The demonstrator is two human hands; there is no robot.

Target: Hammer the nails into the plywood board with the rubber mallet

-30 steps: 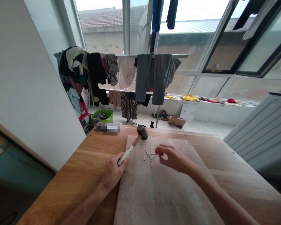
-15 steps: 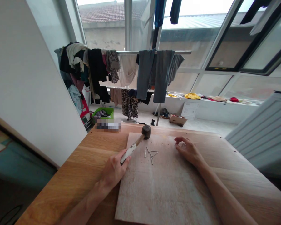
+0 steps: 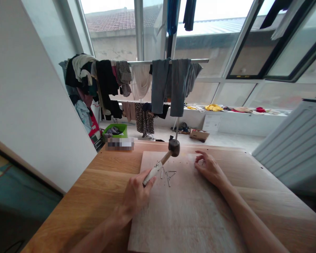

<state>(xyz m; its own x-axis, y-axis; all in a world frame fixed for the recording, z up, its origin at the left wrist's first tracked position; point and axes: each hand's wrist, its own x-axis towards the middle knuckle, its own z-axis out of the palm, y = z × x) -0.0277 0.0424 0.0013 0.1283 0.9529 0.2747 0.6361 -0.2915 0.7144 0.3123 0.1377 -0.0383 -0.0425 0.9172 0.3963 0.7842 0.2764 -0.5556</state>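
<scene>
Left grip point(image 3: 138, 191) wrapped round hammer point(image 3: 158, 168), right grip point(image 3: 210, 169) curled over board point(image 3: 179, 214), whether pinching anything unclear

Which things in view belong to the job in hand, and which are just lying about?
Seemingly in the job: mallet, gripped by the left hand; loose nails; board under the nails.

Just about: clothes on the drying rack; green basket; cardboard box; yellow cloth.
</scene>
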